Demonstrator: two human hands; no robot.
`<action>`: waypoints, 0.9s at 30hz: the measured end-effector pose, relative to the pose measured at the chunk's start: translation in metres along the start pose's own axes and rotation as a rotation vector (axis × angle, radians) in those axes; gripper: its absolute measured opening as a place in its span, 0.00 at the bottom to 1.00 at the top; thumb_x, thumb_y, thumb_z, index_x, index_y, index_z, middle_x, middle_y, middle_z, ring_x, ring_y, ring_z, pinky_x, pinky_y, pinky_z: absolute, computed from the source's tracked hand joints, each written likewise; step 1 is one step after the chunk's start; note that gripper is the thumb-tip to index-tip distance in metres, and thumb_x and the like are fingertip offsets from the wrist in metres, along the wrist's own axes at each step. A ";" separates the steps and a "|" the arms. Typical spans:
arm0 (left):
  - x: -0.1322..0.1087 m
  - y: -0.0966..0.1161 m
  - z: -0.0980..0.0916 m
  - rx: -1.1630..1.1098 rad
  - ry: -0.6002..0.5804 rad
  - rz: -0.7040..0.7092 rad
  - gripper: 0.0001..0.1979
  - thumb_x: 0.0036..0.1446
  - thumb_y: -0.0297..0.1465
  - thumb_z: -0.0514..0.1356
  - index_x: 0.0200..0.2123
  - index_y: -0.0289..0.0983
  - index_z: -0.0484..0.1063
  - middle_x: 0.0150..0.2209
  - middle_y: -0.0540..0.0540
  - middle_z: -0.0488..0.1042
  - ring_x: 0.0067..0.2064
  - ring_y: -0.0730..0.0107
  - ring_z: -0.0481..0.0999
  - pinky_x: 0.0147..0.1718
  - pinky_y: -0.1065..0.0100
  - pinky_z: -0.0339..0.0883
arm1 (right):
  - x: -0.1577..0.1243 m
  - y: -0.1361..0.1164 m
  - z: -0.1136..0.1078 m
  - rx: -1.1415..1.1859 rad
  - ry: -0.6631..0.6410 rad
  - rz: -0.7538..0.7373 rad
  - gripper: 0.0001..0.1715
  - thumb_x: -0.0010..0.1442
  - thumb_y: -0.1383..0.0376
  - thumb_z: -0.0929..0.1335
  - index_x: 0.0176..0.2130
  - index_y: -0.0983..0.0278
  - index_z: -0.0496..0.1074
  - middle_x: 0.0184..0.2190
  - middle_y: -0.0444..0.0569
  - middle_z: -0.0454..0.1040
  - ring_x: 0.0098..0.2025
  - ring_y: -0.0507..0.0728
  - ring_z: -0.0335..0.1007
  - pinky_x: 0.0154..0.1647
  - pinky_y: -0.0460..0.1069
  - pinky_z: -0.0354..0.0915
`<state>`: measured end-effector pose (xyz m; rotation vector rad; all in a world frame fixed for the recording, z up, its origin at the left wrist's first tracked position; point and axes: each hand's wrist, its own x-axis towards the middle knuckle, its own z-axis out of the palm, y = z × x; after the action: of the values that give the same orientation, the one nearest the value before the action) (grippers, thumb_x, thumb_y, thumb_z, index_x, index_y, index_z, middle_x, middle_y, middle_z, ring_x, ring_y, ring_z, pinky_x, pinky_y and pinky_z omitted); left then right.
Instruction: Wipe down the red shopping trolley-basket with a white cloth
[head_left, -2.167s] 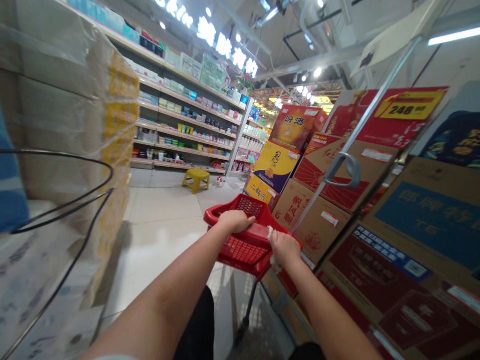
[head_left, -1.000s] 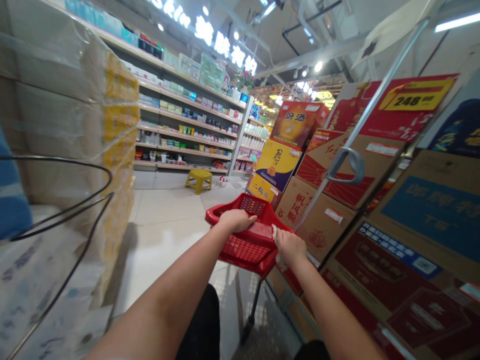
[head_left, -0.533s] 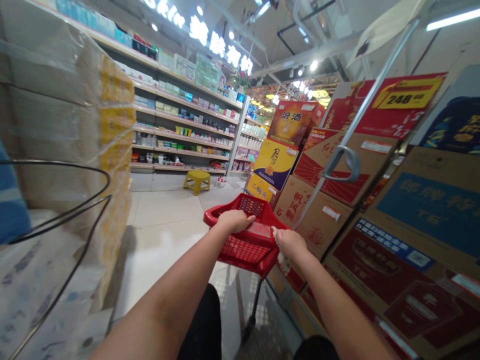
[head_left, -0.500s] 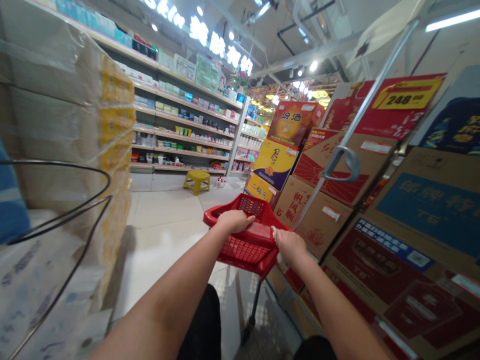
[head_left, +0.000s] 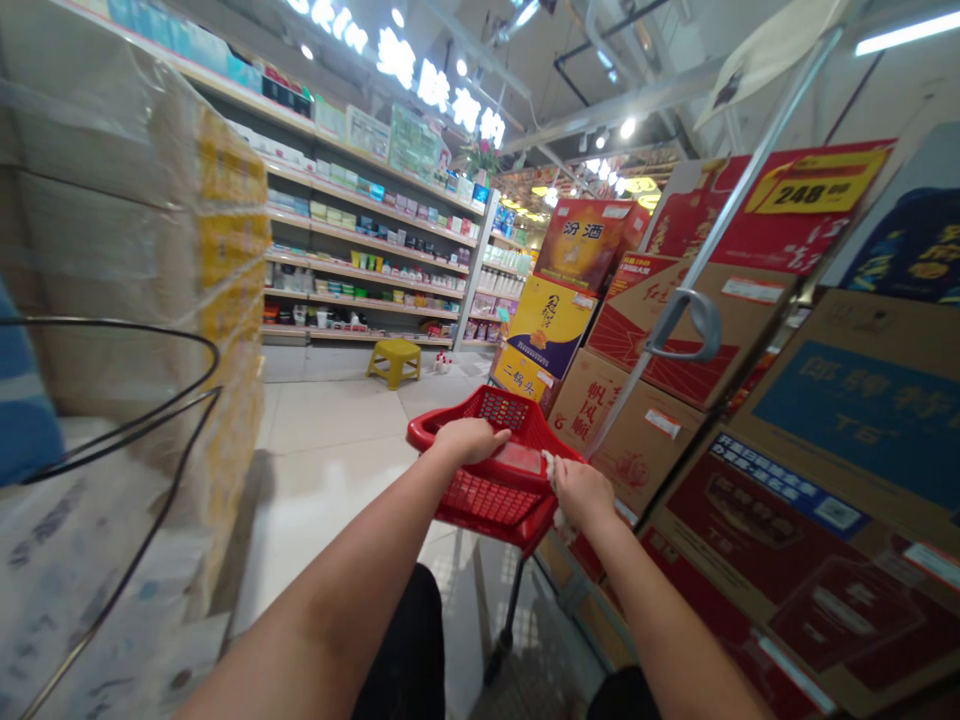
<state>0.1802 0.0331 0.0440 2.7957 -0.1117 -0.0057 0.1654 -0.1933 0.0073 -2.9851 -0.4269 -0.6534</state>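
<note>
A red plastic shopping cart [head_left: 487, 505] with lattice sides stands in front of me on a dark leg. Wrapped over the left part of its handle bar [head_left: 521, 457] is my left hand [head_left: 470, 440], thumb pointing right. At the handle's right end, my right hand [head_left: 583, 492] is closed, with a crumpled white cloth or tissue [head_left: 550, 468] showing between fingers and handle. The fingertips of both hands are hidden. Through the lattice I make out no goods in the basket.
Stacked liquor cartons [head_left: 675, 320] rise close on my right, with a slanted metal pole [head_left: 720, 230] before them. Plastic-wrapped packs [head_left: 112, 230] and a wire loop [head_left: 165, 335] are at left. A yellow stool [head_left: 394, 362] stands by the shelves [head_left: 360, 250] ahead.
Almost nothing differs; the view has shifted very slightly. Both hands keep the same places on the cart handle.
</note>
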 end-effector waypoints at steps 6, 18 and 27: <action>-0.002 -0.003 -0.003 0.010 0.001 -0.003 0.37 0.55 0.57 0.39 0.36 0.35 0.76 0.42 0.35 0.76 0.45 0.49 0.74 0.42 0.58 0.66 | -0.027 0.001 0.018 0.008 0.198 -0.175 0.22 0.68 0.61 0.53 0.50 0.64 0.69 0.42 0.54 0.72 0.46 0.60 0.63 0.50 0.53 0.53; -0.001 0.002 0.003 0.013 0.015 0.000 0.38 0.54 0.57 0.38 0.36 0.35 0.76 0.43 0.34 0.76 0.43 0.49 0.75 0.41 0.57 0.66 | 0.014 0.009 -0.006 -0.024 -0.174 -0.064 0.35 0.69 0.55 0.48 0.33 0.64 0.75 0.29 0.53 0.75 0.31 0.56 0.71 0.33 0.49 0.60; -0.006 -0.007 0.000 0.040 0.089 0.044 0.35 0.57 0.54 0.39 0.35 0.36 0.76 0.40 0.35 0.76 0.42 0.50 0.75 0.41 0.57 0.65 | -0.039 -0.003 0.032 0.008 0.374 -0.188 0.23 0.68 0.62 0.53 0.52 0.67 0.67 0.47 0.57 0.69 0.52 0.62 0.59 0.55 0.58 0.50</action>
<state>0.1746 0.0406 0.0414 2.8270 -0.1525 0.1330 0.1438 -0.1963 -0.0381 -2.7432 -0.6793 -1.1924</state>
